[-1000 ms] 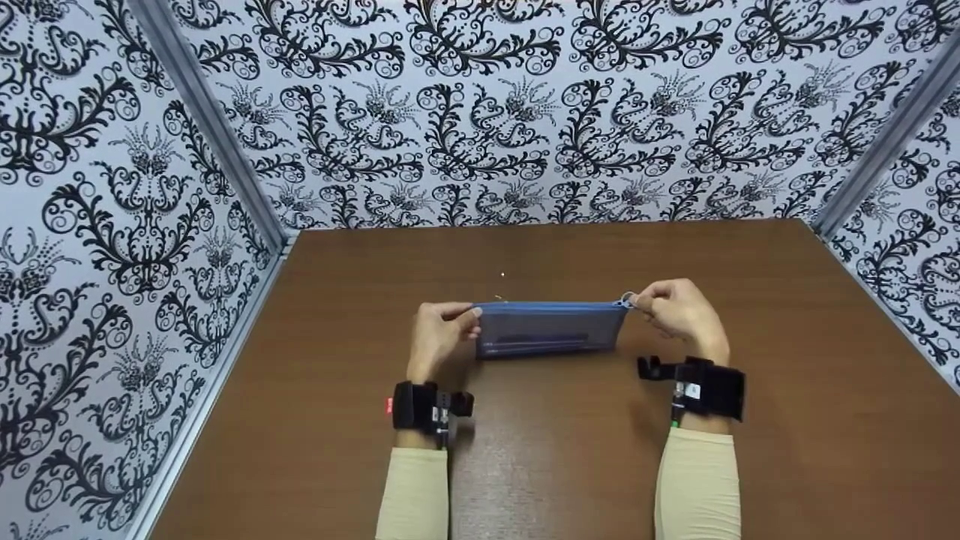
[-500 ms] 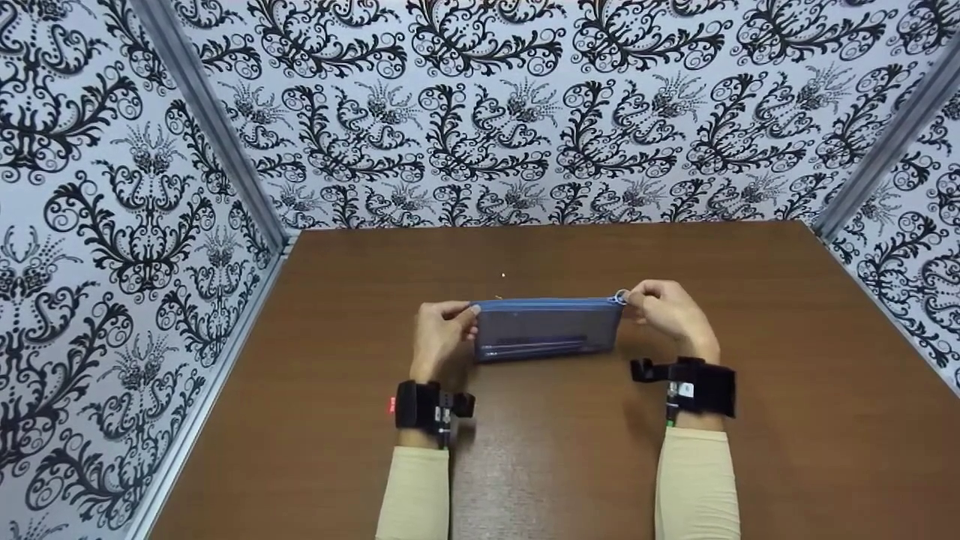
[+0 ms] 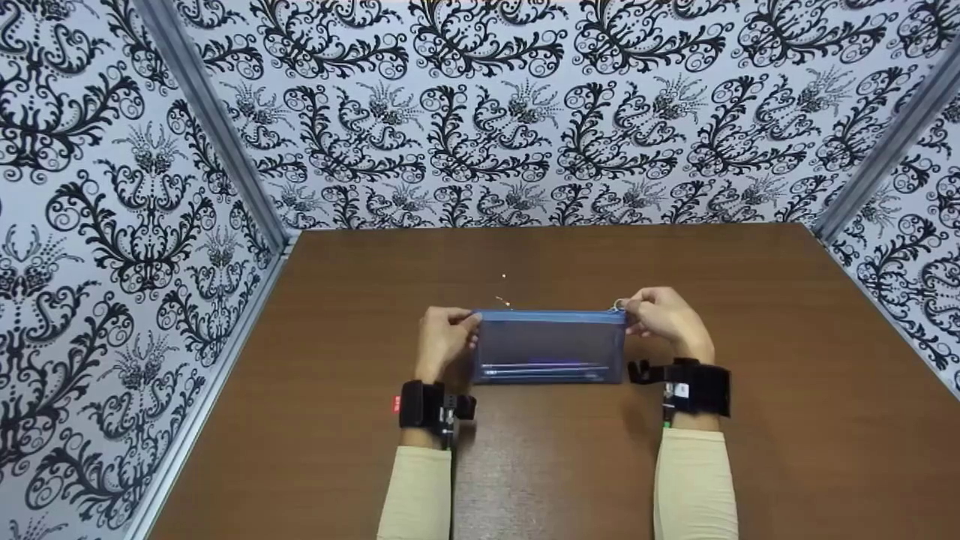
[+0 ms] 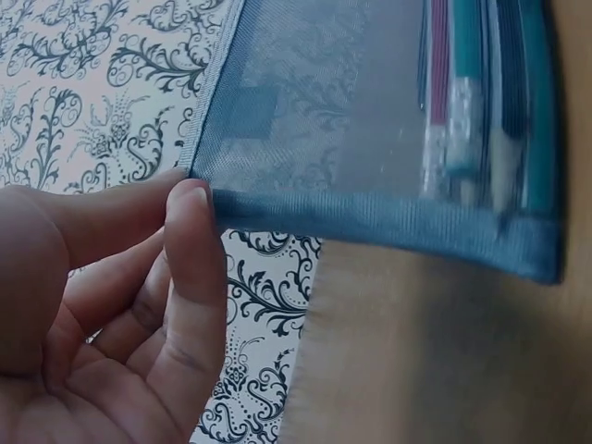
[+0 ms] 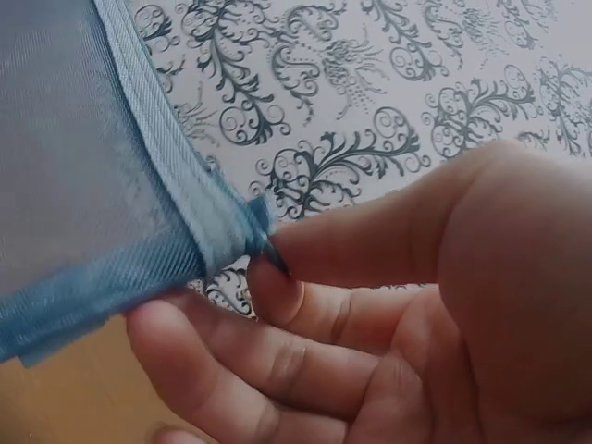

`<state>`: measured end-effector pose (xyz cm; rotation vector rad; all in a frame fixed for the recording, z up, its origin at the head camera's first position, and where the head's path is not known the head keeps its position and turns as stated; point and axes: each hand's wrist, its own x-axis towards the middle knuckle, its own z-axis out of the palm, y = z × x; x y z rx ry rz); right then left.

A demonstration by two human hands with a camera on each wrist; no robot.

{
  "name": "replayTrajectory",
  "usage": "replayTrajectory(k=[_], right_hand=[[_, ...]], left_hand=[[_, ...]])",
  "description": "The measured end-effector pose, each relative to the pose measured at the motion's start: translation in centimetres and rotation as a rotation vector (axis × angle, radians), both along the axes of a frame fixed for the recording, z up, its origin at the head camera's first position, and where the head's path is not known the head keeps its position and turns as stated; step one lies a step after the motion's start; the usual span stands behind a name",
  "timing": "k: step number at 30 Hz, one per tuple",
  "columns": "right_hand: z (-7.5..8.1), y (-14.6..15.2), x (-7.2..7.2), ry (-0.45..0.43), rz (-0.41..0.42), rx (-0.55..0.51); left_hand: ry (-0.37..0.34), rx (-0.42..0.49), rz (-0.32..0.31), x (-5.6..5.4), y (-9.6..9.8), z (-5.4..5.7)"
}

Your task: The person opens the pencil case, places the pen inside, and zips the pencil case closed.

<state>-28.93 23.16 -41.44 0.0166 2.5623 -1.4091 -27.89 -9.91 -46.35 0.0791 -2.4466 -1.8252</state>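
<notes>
A blue mesh zip pencil case [image 3: 551, 341] is held up by its two top corners, its zipped edge uppermost. Pencils [image 4: 467, 92] lie along its bottom inside, visible through the mesh. My left hand [image 3: 444, 337] pinches the left top corner between thumb and forefinger; the left wrist view shows this corner closely. My right hand [image 3: 667, 319] pinches the small fabric tab [image 5: 264, 227] at the zip's right end, with other fingers curled below the corner. Beside those fingertips, a ring on the zip [image 3: 619, 304] shows in the head view.
Below is a brown wooden table [image 3: 555, 465]. Patterned black-and-white walls [image 3: 487, 112] with grey metal posts [image 3: 217, 127] enclose its back and sides. Tiny bright specks [image 3: 504, 276] show on the table behind the case.
The case's lower edge has swung toward me, so its front face shows more fully. My right hand has shifted slightly left, its fingers going from the zip's ring to the case's corner.
</notes>
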Motion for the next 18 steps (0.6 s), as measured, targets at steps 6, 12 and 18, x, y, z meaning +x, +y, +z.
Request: replayTrajectory(k=[6, 12, 18], right_hand=[[-0.8, -0.2, -0.4, -0.012, -0.048, -0.017], [-1.9, -0.5, -0.8, -0.004, -0.064, -0.037], [-3.2, -0.5, -1.1, 0.021, -0.101, -0.022]], left_hand=[[0.019, -0.155, -0.020, 0.0, 0.1, -0.1], [-0.052, -0.270, -0.031, 0.0, 0.4, -0.3], [-0.063, -0.325, -0.045, 0.0, 1.0, -0.4]])
